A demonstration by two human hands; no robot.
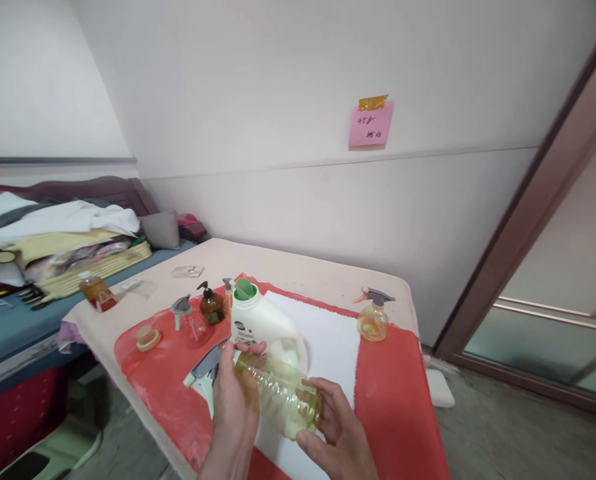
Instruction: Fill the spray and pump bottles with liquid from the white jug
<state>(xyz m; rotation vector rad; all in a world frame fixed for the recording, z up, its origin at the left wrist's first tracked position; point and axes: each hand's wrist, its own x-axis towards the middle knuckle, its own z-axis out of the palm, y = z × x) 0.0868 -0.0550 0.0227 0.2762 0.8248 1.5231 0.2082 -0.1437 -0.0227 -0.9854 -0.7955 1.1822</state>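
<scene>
A clear yellow-green spray bottle [284, 395] lies tilted sideways between my hands, low over the table. My left hand [234, 403] is closed around its neck, just beside the grey and pale-green trigger head [207, 371]. At the other end, my right hand [339, 427] grips the base with fingers and thumb. Right behind the bottle stands a large white jug [265, 323] with a green cap [245, 289]. Whether the spray bottle touches the jug is unclear. The bottle looks see-through; I cannot tell whether it contains liquid.
A red cloth [395, 407] and white sheet [331, 327] cover the table. A pink spray bottle [194, 328], brown pump bottle [212, 307] and tan lid [148, 338] stand left. Another yellow spray bottle [373, 323] is right. An amber bottle [97, 291] sits by the left edge.
</scene>
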